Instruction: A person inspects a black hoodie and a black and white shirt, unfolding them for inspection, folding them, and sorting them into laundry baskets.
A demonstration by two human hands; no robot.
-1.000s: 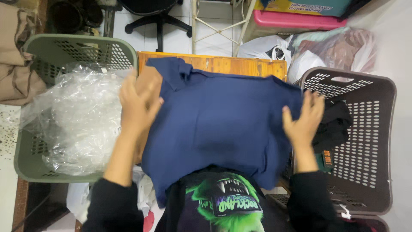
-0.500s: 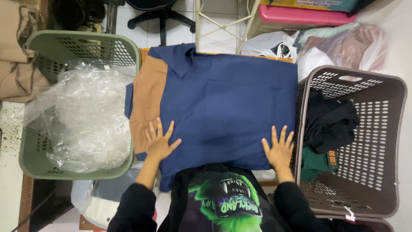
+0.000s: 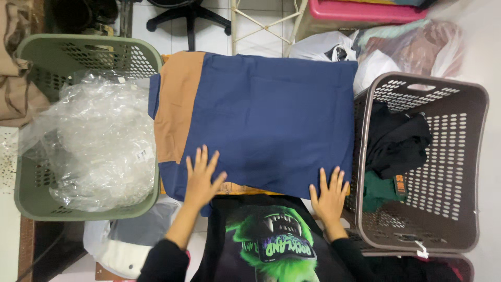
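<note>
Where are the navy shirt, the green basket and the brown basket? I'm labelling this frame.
navy shirt (image 3: 271,120), head view, middle of the flat cloth.
green basket (image 3: 88,213), head view, near rim.
brown basket (image 3: 482,156), head view, right rim.

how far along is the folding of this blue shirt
Done: the navy shirt lies folded into a flat rectangle on the table. In hand: the left hand and right hand press flat on its near edge. Left: dark clothes sit unfolded in the brown basket.

There were two perforated plastic laundry baskets, one green (image 3: 136,49) and one brown-grey (image 3: 472,156), one folded navy-and-tan shirt (image 3: 271,120), and two flat hands (image 3: 202,180) (image 3: 330,197).
</note>
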